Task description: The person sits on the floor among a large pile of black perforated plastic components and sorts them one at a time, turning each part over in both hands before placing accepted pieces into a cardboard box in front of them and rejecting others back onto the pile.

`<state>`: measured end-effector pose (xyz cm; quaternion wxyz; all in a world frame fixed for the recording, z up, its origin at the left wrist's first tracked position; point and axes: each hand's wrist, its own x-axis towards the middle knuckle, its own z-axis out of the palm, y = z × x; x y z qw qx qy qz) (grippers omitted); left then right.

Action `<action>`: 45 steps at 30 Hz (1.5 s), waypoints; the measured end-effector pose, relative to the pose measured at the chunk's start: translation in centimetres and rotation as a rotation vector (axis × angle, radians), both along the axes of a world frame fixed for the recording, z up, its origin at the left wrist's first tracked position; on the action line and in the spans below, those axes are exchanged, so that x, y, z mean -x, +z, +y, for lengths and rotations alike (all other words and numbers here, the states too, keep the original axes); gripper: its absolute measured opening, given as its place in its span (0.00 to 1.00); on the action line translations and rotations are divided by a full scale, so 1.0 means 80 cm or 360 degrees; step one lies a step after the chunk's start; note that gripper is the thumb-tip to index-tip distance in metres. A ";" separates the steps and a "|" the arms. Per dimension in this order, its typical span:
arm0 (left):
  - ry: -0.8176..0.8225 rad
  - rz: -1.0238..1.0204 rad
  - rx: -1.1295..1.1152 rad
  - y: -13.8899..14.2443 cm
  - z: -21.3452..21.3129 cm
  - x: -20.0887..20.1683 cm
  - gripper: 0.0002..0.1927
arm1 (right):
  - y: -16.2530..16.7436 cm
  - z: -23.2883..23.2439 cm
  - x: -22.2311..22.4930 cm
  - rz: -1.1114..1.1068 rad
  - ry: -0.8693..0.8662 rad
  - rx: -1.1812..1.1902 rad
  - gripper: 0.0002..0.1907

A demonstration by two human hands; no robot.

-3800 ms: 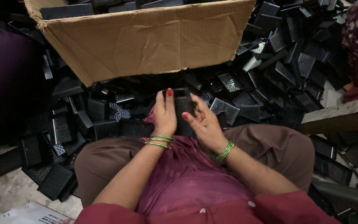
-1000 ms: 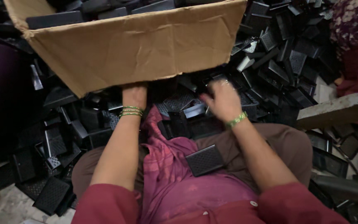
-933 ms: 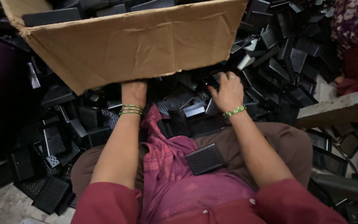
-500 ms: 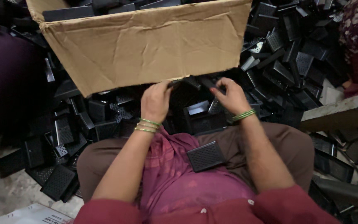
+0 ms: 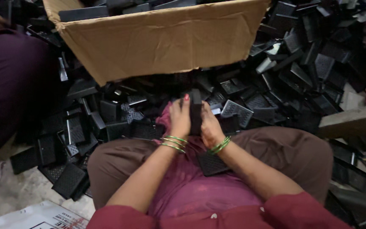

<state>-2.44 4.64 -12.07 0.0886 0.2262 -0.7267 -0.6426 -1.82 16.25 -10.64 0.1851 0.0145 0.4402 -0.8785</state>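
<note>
- Head view: a black plastic part (image 5: 195, 111) is held upright between the left hand (image 5: 180, 118) and the right hand (image 5: 209, 126), both closed on it, above the lap and in front of the cardboard box (image 5: 162, 40).
- The part is judged light, stiff and thin-walled; it is best gripped by its flat sides.
- A flat grille piece (image 5: 213, 163) is seen resting on the lap.
- Compared with half a second ago, the hands have been drawn together and closer to the body.
</note>
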 end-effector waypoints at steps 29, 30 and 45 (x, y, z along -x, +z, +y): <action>-0.0435 0.0769 0.0208 0.095 -0.002 -0.015 0.27 | 0.082 0.004 0.010 0.1153 -0.0212 -0.1411 0.43; -0.0444 0.0751 0.0170 0.095 -0.001 -0.015 0.27 | 0.084 0.004 0.010 0.1161 -0.0238 -0.1430 0.44; -0.0430 0.0887 0.0109 0.111 0.000 -0.026 0.33 | 0.097 0.001 0.003 0.1400 -0.0345 -0.1465 0.44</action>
